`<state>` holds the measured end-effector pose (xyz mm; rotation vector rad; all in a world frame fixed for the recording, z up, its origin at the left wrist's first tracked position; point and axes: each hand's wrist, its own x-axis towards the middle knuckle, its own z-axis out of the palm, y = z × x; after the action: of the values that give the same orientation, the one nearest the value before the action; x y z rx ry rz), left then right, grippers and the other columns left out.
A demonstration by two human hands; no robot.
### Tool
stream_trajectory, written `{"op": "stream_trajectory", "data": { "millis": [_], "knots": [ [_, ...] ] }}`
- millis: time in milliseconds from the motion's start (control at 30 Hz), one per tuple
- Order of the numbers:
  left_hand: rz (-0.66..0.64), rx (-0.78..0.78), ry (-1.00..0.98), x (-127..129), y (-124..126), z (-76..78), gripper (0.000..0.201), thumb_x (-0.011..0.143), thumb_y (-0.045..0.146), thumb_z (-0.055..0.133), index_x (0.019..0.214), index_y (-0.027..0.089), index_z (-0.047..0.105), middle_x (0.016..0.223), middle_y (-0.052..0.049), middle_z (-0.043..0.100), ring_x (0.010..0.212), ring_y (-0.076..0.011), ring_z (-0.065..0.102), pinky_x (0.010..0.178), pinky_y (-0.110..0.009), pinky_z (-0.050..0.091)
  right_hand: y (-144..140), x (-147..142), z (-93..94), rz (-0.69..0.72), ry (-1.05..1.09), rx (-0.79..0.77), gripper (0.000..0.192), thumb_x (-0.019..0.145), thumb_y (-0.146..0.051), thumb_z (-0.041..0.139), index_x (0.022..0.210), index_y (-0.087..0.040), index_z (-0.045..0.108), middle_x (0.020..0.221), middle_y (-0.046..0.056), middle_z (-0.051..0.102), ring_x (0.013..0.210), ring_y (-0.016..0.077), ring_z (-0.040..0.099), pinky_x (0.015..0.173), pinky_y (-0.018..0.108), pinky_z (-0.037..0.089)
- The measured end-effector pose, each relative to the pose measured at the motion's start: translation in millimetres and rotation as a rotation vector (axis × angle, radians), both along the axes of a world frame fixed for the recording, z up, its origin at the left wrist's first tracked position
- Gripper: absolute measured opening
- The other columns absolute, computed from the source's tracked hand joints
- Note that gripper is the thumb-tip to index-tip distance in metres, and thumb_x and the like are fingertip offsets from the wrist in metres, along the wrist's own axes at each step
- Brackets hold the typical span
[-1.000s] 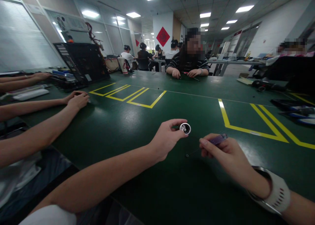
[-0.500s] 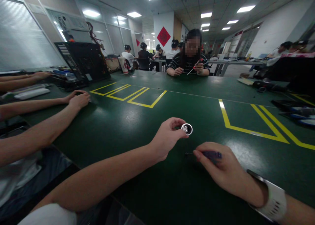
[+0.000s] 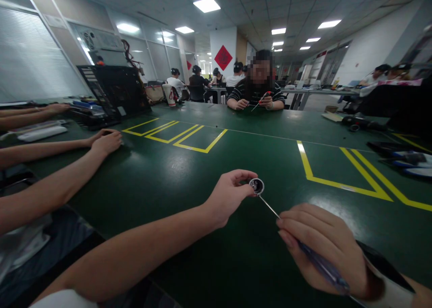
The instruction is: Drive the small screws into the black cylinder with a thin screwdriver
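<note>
Between the thumb and fingers of my left hand (image 3: 231, 195) is a small round metal-rimmed part (image 3: 257, 186), dark inside with small round details; its exact kind I cannot make out. My right hand (image 3: 320, 245) is closed around a screwdriver (image 3: 324, 270) with a translucent purple-blue handle. The thin steel shaft points up and left, and its tip meets the lower rim of the round part. Both hands are above the green table (image 3: 189, 186). A watch with a pale strap (image 3: 388, 276) sits on my right wrist.
Yellow tape outlines (image 3: 189, 146) mark the table. Another person's forearms (image 3: 67, 177) rest at the left, near a black computer case (image 3: 114, 90). Across the table a co-worker (image 3: 256, 87) holds a red-handled screwdriver (image 3: 263, 99). Dark tools (image 3: 405, 157) lie at the far right.
My right hand has turned the screwdriver, so its shaft now points up-left and reaches the round part. My left hand holds the part still, tilted slightly differently.
</note>
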<state>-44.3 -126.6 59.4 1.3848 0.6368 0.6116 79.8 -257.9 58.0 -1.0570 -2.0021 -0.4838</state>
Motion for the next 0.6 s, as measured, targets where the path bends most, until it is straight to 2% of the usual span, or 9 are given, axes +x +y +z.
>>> {"op": "stream_trajectory", "data": {
  "millis": [333,600],
  "knots": [
    [-0.081,0.020,0.010,-2.9,-7.5,2.2,0.026,0.066,0.007,0.060,0.092,0.011,0.061,0.088,-0.006,0.064,0.081,-0.0136,0.059,0.078,-0.029,0.047,4.6,0.9,-1.8,-0.026,-0.006,-0.063,0.017,0.078,-0.005,0.054,0.093,-0.011,0.057,0.076,0.009,0.066,0.066,0.0162,0.059,0.057,0.029,0.049],
    [-0.075,0.079,0.000,-2.1,-8.8,-1.2,0.023,0.069,0.005,0.054,0.089,0.011,0.063,0.079,-0.003,0.065,0.073,-0.0119,0.060,0.070,-0.027,0.050,5.3,-0.3,-2.9,-0.020,-0.046,-0.061,0.014,0.079,-0.007,0.053,0.092,-0.011,0.056,0.076,0.009,0.066,0.066,0.0165,0.060,0.056,0.028,0.049]
  ]
}}
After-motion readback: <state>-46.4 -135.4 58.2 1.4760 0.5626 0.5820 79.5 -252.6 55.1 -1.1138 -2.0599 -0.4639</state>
